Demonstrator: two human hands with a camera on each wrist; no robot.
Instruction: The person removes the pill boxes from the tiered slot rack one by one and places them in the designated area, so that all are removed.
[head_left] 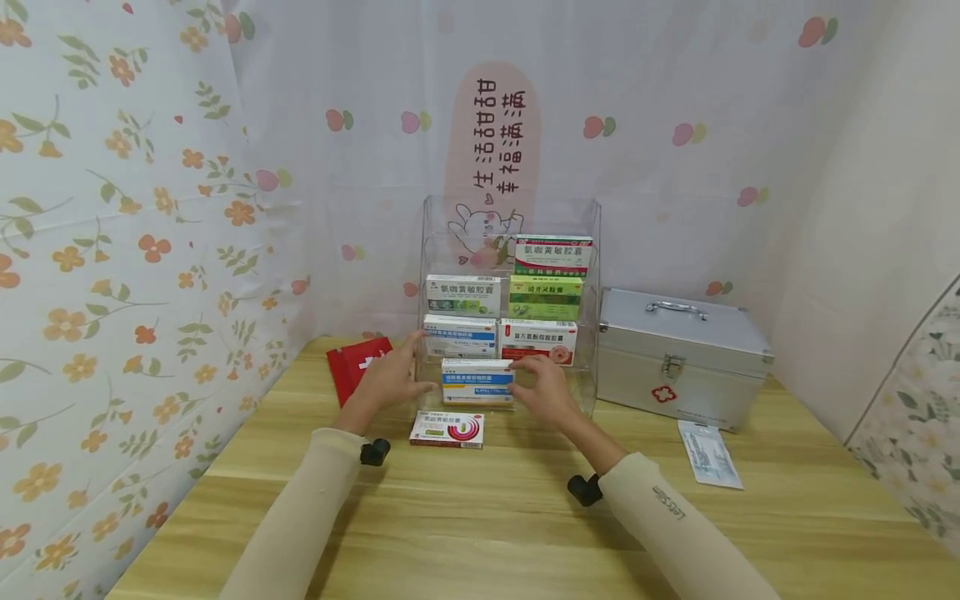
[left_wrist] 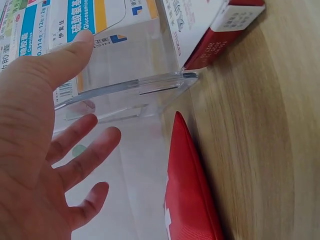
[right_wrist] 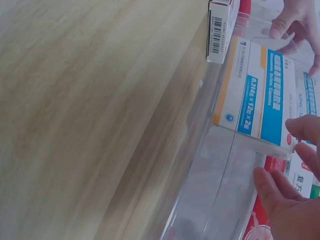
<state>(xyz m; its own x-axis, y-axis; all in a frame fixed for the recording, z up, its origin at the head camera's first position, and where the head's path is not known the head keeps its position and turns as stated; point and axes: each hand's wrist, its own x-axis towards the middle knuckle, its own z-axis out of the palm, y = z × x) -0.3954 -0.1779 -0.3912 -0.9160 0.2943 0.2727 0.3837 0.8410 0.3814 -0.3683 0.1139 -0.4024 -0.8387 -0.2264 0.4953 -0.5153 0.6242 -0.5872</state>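
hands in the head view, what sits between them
A blue-and-white medicine box in the clear rack's lowest tier lies between the left hand and right hand.

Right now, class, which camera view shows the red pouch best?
The head view: the red pouch lies whole beside the acrylic rack. The left wrist view shows only its edge; the right wrist view shows none of it.

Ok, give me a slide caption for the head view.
Both hands flank a blue-and-white medicine box in a clear rack.
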